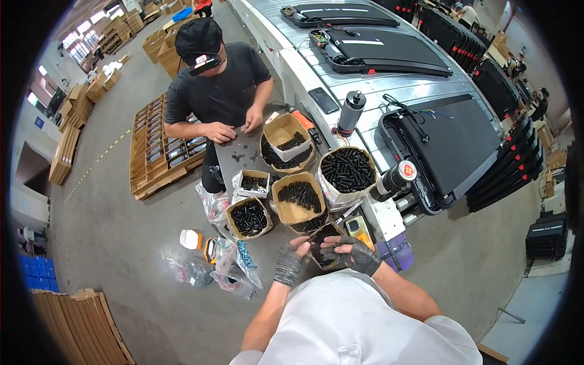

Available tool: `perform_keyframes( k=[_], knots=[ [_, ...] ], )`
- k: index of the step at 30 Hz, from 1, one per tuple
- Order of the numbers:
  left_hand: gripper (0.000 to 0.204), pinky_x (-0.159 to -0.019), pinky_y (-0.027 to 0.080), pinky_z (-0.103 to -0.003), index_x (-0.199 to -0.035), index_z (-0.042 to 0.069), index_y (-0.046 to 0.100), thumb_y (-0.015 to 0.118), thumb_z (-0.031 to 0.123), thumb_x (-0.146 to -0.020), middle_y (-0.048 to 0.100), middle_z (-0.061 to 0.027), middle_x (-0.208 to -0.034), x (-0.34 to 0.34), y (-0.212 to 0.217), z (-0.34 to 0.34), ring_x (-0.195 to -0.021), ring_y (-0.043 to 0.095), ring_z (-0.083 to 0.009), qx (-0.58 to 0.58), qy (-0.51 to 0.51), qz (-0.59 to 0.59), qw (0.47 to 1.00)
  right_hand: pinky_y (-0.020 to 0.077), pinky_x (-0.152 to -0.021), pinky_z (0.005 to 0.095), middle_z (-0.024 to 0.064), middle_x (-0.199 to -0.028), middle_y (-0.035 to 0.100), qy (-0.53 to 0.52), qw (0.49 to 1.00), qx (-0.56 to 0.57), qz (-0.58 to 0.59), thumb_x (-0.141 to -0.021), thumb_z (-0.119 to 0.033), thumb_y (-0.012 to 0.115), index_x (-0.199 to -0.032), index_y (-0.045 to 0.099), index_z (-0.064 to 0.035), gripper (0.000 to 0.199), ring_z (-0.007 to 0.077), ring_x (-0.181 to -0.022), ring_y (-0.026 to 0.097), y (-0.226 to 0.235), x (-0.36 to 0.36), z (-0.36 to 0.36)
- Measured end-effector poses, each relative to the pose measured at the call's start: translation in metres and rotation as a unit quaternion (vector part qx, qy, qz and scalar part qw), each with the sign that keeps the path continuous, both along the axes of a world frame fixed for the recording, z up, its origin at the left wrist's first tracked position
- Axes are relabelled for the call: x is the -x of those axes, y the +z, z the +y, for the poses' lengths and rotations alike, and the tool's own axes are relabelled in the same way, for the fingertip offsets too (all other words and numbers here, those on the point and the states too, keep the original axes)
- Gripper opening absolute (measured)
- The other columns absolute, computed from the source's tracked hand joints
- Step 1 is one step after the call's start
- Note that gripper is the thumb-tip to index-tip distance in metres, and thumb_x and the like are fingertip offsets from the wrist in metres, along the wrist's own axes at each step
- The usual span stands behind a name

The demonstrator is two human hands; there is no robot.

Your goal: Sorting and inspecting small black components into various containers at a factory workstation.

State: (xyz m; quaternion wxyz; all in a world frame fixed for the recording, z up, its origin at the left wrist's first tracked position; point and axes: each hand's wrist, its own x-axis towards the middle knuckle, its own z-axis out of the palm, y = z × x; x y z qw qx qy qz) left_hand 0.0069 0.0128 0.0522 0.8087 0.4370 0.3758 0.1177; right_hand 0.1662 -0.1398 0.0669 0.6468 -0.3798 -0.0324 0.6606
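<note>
In a dark fingerless glove, my left hand (291,261) is at the near end of the bench, with thumb and fingertips brought together. My right hand (356,255), gloved the same way, faces it with its fingers curled in a pinch. Whatever either hand holds is too small to make out. Between and below them stands a small cardboard box (320,263) with dark contents, partly covered by my fingers. Just beyond is an open carton (291,214) partly filled with black cylindrical parts. A phone in a yellowish case (360,231) lies beside my right hand.
More boxes of black parts (249,218) (348,170) crowd the bench, plus a small white box (253,184). Across it, a co-worker (213,91) handles small rings. Black panels (438,140) lie on the roller conveyor (304,55) at right. Plastic bags (234,267) hang at left.
</note>
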Motion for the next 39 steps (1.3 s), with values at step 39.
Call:
perform_keyframes(
  k=[39],
  knots=[
    [0.032, -0.068, 0.05, -0.028, -0.114, 0.001, 0.056, 0.065, 0.018, -0.088, 0.066, -0.0113, -0.096, -0.009, -0.054, -0.012, -0.075, 0.061, -0.0156, 0.071, 0.043, -0.088, 0.993, 0.0473, -0.074, 0.0254, 0.0034, -0.088, 0.065, -0.024, 0.882, 0.122, -0.454, -0.089, -0.019, 0.06, -0.107, 0.063, -0.0023, 0.024, 0.0107, -0.083, 0.06, -0.019, 0.024, 0.014]
  ],
)
